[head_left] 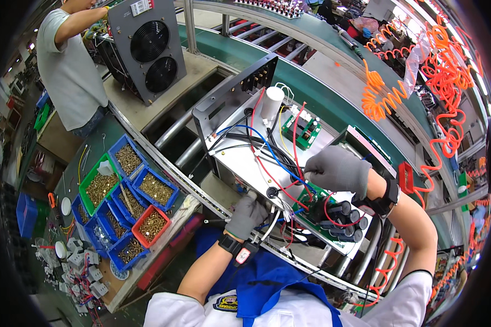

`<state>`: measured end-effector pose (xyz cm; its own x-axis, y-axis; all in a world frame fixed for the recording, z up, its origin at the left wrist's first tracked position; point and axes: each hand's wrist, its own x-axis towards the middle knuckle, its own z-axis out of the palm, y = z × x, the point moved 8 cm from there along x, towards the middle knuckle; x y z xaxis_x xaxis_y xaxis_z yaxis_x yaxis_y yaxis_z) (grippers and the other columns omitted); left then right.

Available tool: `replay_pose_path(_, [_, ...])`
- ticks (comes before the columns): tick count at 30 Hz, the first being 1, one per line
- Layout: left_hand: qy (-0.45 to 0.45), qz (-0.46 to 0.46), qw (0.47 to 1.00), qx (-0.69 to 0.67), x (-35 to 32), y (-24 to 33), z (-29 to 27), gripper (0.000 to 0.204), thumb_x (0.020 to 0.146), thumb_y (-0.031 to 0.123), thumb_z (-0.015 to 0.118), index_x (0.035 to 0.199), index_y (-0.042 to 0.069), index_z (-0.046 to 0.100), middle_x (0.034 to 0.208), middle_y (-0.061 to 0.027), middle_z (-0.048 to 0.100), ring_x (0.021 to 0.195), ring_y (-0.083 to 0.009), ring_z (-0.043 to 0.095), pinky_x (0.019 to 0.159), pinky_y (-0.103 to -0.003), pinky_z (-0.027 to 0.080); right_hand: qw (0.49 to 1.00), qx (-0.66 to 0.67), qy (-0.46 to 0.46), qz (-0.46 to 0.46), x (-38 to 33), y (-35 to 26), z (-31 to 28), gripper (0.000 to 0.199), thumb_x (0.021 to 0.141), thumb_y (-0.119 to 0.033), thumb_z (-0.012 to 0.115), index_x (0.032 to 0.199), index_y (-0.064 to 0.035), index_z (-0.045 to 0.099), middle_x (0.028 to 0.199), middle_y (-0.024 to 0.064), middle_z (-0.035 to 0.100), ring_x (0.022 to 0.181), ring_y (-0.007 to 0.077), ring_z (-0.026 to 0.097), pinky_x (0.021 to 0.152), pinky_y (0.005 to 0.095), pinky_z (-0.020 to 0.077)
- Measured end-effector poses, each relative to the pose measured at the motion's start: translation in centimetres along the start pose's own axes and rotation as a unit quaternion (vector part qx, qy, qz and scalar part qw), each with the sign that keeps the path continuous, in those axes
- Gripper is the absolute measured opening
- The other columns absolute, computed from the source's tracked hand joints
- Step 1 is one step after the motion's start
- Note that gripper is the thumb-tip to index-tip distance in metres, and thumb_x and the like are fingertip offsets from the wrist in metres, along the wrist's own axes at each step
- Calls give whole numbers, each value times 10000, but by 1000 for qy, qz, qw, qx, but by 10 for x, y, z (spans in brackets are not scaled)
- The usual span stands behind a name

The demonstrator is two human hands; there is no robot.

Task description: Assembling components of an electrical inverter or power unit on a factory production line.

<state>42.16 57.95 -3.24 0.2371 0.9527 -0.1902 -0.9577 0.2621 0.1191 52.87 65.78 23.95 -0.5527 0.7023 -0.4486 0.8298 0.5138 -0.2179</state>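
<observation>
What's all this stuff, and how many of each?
Chassis: one, silver, centre
Circuit boards: at least two, green, on chassis
Cylinder: one, white, on chassis
Wires: many, red, blue, black, centre
Bins: several, blue, green, red, left
Bits: many, brassy, in bins
Cabinet: one, grey, upper left
Fans: two, black, on cabinet
Hoses: several, orange, right
Worker: one, pale shirt, upper left
Left hand: one, grey glove, near chassis
Right hand: one, grey glove, over chassis

Right hand (338,170) blocks its own fingertips, can't tell what it's holding. Left hand (247,217) contact unclear too. Co-worker (68,79) mostly headless at top edge; fasteners (101,189) too small to type.
</observation>
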Motion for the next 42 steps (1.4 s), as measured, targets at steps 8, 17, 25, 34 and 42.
replay_pose_path(8, [-92,-53,994,6,-5,1,14,405,948,258,648,1292,59,569,1206,-97,655,1016,-255,645,908,-440,538,996,68,15,-50,12,-5,9,198,855,-189,600,873,-17,695,731,177,644,655,329,615,642,429,484])
replay_pose_path(17, [-75,-24,986,145,-12,11,28,281,935,54,586,1201,-34,598,1047,-129,683,821,-193,643,752,-311,546,997,62,34,-13,11,2,36,255,897,-246,597,961,-42,734,804,192,685,723,359,647,688,442,505])
replay_pose_path(25, [41,-7,972,229,-21,35,-17,264,918,78,609,1144,-57,601,924,-87,645,788,-181,594,747,-327,507,993,87,50,-66,2,7,32,274,908,-234,598,1060,-37,711,915,191,699,829,358,655,752,443,501])
replay_pose_path(34, [120,84,974,175,-85,162,-129,146,825,52,651,919,38,539,778,-50,550,641,-159,524,577,-279,482,925,212,311,-51,-133,50,-40,261,913,-139,623,1143,-26,671,939,155,666,820,286,649,748,374,515])
replay_pose_path(42, [396,73,870,284,-175,199,-232,146,881,83,579,1008,49,643,930,-63,669,868,-223,648,740,-345,530,850,228,445,163,-243,91,41,236,873,-85,670,1089,9,670,903,143,648,786,246,628,717,350,499])
